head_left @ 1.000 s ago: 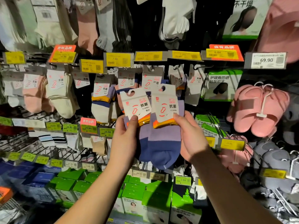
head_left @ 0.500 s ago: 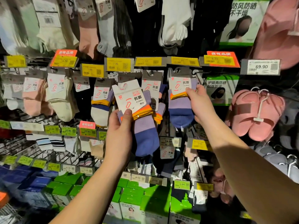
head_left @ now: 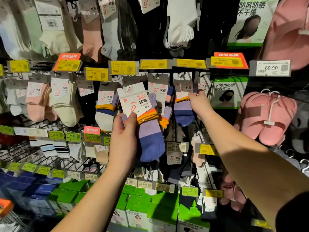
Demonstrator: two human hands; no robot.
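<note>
I face a shop wall of hanging socks. My left hand [head_left: 124, 139] grips a pair of lilac and blue socks [head_left: 150, 136] with an orange cuff and a white card label, held tilted in front of the rack. My right hand [head_left: 199, 104] pinches a second, matching pair of socks [head_left: 183, 111] by its cuff, up at a rack hook below the yellow price tags. Whether that pair's card hangs on the hook I cannot tell.
Rows of socks on hooks fill the wall, with yellow price tags [head_left: 123, 67] above them. Pink slippers [head_left: 265, 114] hang on the right under a 69.90 label [head_left: 270, 68]. Green boxes [head_left: 150, 206] stand on the lower shelf, blue boxes [head_left: 33, 190] to their left.
My right hand carried its sock pair up and right from beside the other pair to the rack hook. My left hand kept its pair, shifting it slightly left and tilting it.
</note>
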